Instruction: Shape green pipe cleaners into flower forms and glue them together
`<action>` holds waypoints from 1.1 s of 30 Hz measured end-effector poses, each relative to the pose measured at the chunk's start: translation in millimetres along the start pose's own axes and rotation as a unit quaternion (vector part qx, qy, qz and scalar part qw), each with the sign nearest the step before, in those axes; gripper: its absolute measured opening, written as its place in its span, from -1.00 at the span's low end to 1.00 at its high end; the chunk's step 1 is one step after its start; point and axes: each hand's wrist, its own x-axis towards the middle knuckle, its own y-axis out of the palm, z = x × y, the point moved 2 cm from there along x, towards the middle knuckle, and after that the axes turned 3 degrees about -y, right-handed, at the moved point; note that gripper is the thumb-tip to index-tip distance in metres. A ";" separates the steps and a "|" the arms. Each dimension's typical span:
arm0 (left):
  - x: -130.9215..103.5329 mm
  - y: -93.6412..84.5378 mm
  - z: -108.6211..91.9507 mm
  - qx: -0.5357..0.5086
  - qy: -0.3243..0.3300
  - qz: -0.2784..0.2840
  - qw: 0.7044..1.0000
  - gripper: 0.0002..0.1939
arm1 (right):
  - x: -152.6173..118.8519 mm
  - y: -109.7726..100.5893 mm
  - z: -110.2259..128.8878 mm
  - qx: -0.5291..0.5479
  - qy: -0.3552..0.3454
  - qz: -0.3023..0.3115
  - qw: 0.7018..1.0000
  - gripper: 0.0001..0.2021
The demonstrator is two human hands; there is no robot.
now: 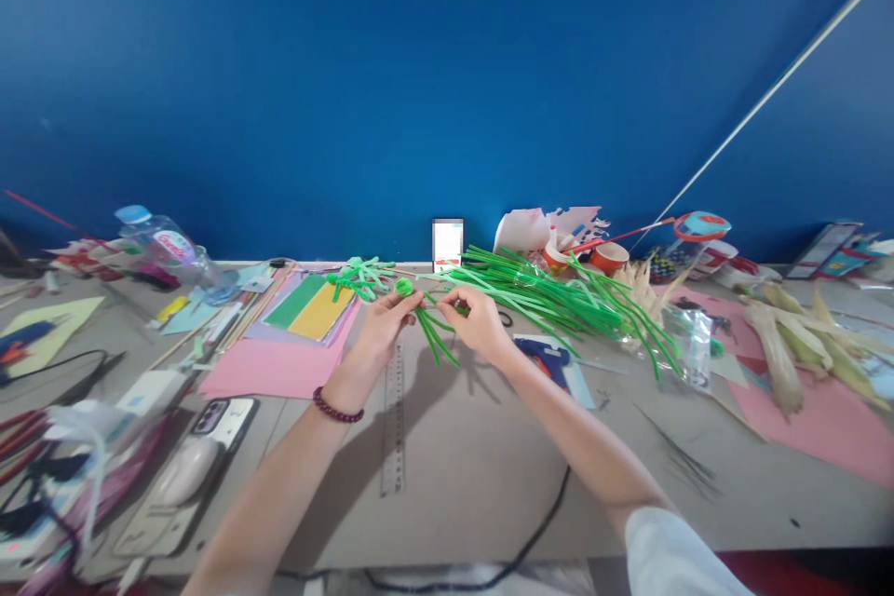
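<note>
Near the middle of the table, my left hand [388, 321] pinches a small piece made of green fuzzy stems [434, 335], with a round coiled top and several loose ends hanging down to the right. My right hand [473, 317] is closed at the piece's right side, thumb and finger pressed together; what lies between them is too small to make out. Behind my right hand lies a large bundle of green stems [559, 293]. Further green stems [367, 275] rest behind my left hand.
A clear ruler [393, 428] lies below my hands. Coloured sheets [279, 368] and a phone [209, 424] are at left, a blue glue gun [545, 358] and corn husks [782, 358] at right. A lit screen [448, 240] stands against the blue wall.
</note>
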 end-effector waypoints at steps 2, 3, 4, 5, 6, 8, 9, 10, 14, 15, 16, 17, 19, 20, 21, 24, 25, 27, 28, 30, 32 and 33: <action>-2.3 1.9 0.3 -0.016 -0.032 0.014 0.999 -0.73 | 5.1 -2.7 -6.3 0.009 0.011 0.001 1.000 -0.88; -3.5 2.9 0.7 -0.013 -0.043 0.022 0.999 -0.74 | 7.5 -4.5 -8.7 0.012 0.015 0.000 1.000 -0.89; -4.6 4.1 1.4 -0.002 -0.051 0.032 0.998 -0.74 | 9.5 -6.4 -10.4 0.014 0.015 -0.001 1.000 -0.89; -5.5 5.1 2.4 0.012 -0.057 0.046 0.997 -0.74 | 11.0 -8.6 -11.3 0.014 0.012 -0.003 1.000 -0.90; -6.1 6.1 3.6 0.028 -0.061 0.061 0.996 -0.75 | 12.2 -10.9 -11.2 0.012 0.004 -0.005 1.000 -0.90; -6.8 7.0 6.1 0.055 -0.063 0.087 0.993 -0.75 | 13.5 -16.1 -8.6 0.000 -0.023 -0.009 1.000 -0.90; -7.0 7.1 7.1 0.067 -0.060 0.094 0.992 -0.74 | 13.6 -18.8 -6.3 -0.009 -0.038 -0.009 0.999 -0.90; -7.4 7.1 7.7 0.080 -0.053 0.098 0.991 -0.74 | 13.5 -21.6 -3.5 -0.017 -0.054 -0.007 0.998 -0.90; -11.4 8.2 5.5 0.140 -0.002 0.070 0.988 -0.75 | 10.7 -30.5 9.5 -0.071 -0.093 0.024 0.993 -0.89; -12.6 9.0 4.2 0.150 0.016 0.057 0.987 -0.76 | 9.1 -31.4 12.6 -0.093 -0.098 0.030 0.990 -0.88; -13.7 9.6 2.8 0.155 0.036 0.042 0.986 -0.77 | 7.2 -31.5 15.5 -0.114 -0.102 0.033 0.988 -0.88; -14.2 10.1 1.5 0.155 0.054 0.027 0.986 -0.78 | 5.0 -30.8 18.3 -0.131 -0.106 0.030 0.985 -0.88; -13.6 9.8 0.1 0.149 0.080 0.001 0.986 -0.80 | 0.1 -27.1 23.1 -0.148 -0.108 0.020 0.983 -0.90; -12.3 8.9 0.0 0.142 0.085 -0.012 0.986 -0.80 | -2.3 -24.4 25.0 -0.149 -0.106 0.015 0.983 -0.90; -10.6 7.5 0.3 0.135 0.085 -0.023 0.987 -0.79 | -4.5 -21.4 26.3 -0.148 -0.100 0.012 0.984 -0.90; -4.5 2.5 1.5 0.110 0.071 -0.043 0.990 -0.76 | -7.9 -13.0 26.9 -0.144 -0.071 0.012 0.987 -0.89; -2.9 1.2 1.7 0.098 0.064 -0.043 0.992 -0.76 | -7.8 -11.0 25.6 -0.143 -0.061 0.013 0.988 -0.89; -0.7 0.0 1.7 0.071 0.043 -0.028 0.996 -0.75 | -5.7 -8.4 20.5 -0.137 -0.043 0.017 0.989 -0.89; -0.2 0.1 1.8 0.057 0.027 -0.015 0.998 -0.74 | -3.9 -7.7 16.7 -0.131 -0.036 0.018 0.991 -0.90; 0.0 1.2 2.6 0.027 -0.008 0.015 0.999 -0.73 | 0.6 -7.4 7.7 -0.117 -0.027 0.019 0.993 -0.91; -0.1 2.6 4.2 0.009 -0.035 0.037 0.999 -0.71 | 5.5 -8.5 -1.3 -0.109 -0.027 0.021 0.993 -0.92; -0.1 3.1 5.3 0.010 -0.044 0.049 0.998 -0.72 | 7.7 -9.5 -5.3 -0.108 -0.027 0.026 0.993 -0.92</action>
